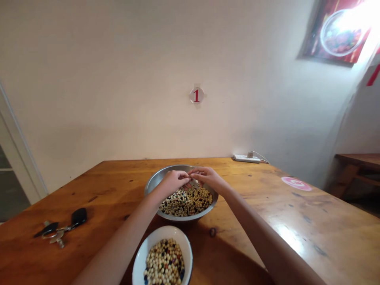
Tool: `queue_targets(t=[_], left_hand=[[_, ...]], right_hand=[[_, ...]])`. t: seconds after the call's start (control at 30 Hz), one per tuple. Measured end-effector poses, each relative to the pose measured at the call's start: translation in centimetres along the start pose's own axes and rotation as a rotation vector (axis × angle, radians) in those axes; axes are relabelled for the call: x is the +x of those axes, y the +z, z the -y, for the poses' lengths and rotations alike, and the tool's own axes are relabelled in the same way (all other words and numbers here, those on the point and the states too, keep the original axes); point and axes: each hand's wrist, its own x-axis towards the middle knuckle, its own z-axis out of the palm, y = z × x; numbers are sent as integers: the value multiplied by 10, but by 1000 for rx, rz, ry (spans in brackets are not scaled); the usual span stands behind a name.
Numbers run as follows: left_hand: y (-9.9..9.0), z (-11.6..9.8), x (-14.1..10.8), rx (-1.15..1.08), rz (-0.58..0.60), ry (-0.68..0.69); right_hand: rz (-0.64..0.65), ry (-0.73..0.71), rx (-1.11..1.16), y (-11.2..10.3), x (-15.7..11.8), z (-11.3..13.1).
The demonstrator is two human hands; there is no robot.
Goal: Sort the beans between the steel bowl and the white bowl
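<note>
Over the far part of a wide metal bowl (151,183), my left hand (177,180) and my right hand (207,176) meet with their fingertips together. Both hands have their fingers drawn into a pinch. Whatever lies between the fingertips is too small to make out. Small round bead-like pieces (187,204), mostly cream with some dark and coloured ones, cover the bottom of the metal bowl beneath my hands. Nearer to me, between my forearms, stands a white bowl (187,253) holding similar but larger-looking pieces (164,263).
A bunch of keys (56,233) with a black fob (78,217) lies on the left of the wooden table (237,237). At the back right, a white power strip (246,158) with a plugged-in cable rests by the wall. A pink round sticker (296,183) is on the right.
</note>
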Motion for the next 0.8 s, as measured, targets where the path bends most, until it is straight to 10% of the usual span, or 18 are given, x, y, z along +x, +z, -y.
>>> queue_targets(t=[0.8], left_hand=[[-3,6,3,33,30,81]], right_hand=[[39,30,160,-1,0,-2]])
